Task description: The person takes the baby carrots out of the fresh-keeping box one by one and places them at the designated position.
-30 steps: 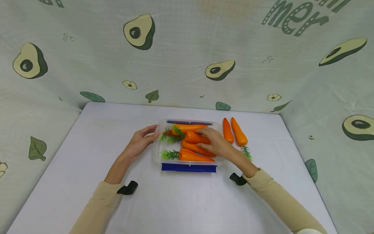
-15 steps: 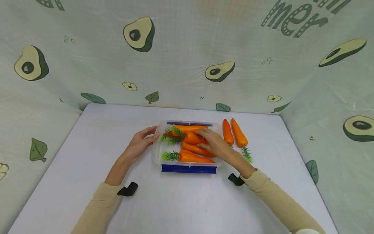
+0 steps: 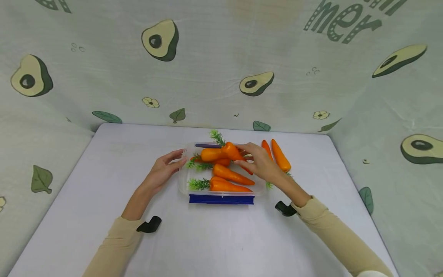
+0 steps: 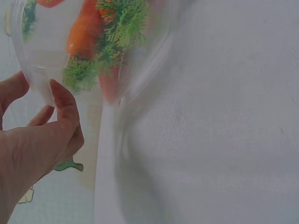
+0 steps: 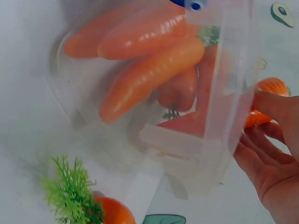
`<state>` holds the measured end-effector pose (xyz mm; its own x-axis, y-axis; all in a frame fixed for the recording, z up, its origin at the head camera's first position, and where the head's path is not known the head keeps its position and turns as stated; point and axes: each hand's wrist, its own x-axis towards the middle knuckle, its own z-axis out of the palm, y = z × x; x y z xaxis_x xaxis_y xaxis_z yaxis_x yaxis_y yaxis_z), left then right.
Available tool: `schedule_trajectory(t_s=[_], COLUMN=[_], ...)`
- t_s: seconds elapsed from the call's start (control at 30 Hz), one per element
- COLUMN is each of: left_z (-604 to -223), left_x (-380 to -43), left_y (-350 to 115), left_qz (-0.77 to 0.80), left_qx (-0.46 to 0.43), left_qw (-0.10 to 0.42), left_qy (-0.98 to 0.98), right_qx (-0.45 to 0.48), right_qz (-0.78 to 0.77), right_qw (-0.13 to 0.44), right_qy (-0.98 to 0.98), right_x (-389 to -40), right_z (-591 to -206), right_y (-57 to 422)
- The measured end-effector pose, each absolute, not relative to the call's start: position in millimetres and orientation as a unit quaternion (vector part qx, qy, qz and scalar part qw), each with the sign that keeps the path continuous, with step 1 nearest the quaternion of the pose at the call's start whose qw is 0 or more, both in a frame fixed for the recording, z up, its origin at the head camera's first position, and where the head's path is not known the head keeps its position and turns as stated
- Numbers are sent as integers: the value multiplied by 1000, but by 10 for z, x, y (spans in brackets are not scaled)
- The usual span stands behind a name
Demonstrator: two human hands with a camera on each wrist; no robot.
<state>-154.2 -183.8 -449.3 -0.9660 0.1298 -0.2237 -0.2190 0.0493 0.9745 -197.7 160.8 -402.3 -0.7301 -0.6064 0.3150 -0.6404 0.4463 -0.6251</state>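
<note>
A clear plastic box [image 3: 221, 193] with blue latches [image 3: 221, 199] sits mid-table and holds several orange carrots [image 3: 229, 186] with green leafy tops. At its left end my left hand [image 3: 166, 169] pinches the clear end flap [image 4: 42, 84] between thumb and fingers. Over the right part of the box, my right hand [image 3: 259, 163] grips one carrot [image 3: 232, 151] by its body. That carrot is tilted, its leafy top [image 3: 217, 136] pointing to the far left above the back rim. In the right wrist view the held carrot [image 5: 268, 88] shows partly behind the box wall.
Two more carrots [image 3: 281, 156] lie on the white table [image 3: 214, 238] to the right of the box, partly behind my right hand. A cloth backdrop [image 3: 207, 57] printed with avocados rises behind the table and at both sides.
My right hand has lifted a carrot from the pile, and its leafy top now stands out past the back rim. The left hand stays at the box's left end.
</note>
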Motion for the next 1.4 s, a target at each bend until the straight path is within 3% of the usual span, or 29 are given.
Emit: schedule_trajectory(t_s=[0.4, 0.9, 1.4], left_z=[-4482, -4485, -4510], left_x=[-1559, -1547, -1557], left_y=[-1854, -1840, -1843], left_qz=[685, 688, 698], left_qx=[-30, -28, -31], left_qw=[129, 133, 132], left_qy=[716, 713, 704], right_qx=[309, 98, 18], right_qz=[422, 461, 505], right_qw=[49, -9, 1], right_qy=[-851, -882, -863], right_x=[-2045, -2085, -2048], right_z=[-3800, -3627, -3817], right_y=[1811, 2254, 2759])
